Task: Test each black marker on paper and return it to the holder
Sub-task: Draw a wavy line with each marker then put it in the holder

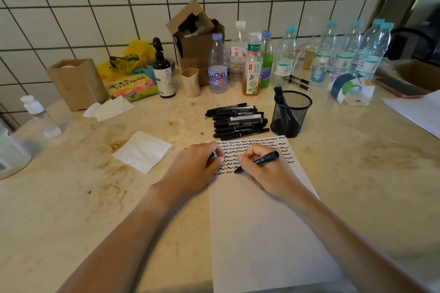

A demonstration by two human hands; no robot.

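Observation:
My right hand (264, 171) grips a black marker (262, 160) with its tip down on the white paper (266, 221), at the end of the lowest row of black squiggles. My left hand (200, 162) rests on the paper's left edge, fingers curled around a small black piece, probably the cap (212, 155), mostly hidden. A pile of several black markers (238, 121) lies just beyond the paper. To its right stands a black mesh holder (291, 114) with a few markers inside.
A folded white tissue (144, 151) lies left of the paper. Bottles (253, 66), a cardboard box (197, 38), a pump bottle (163, 71) and a paper cup (190, 82) line the tiled wall. More paper (419, 109) and a phone (400, 88) sit far right.

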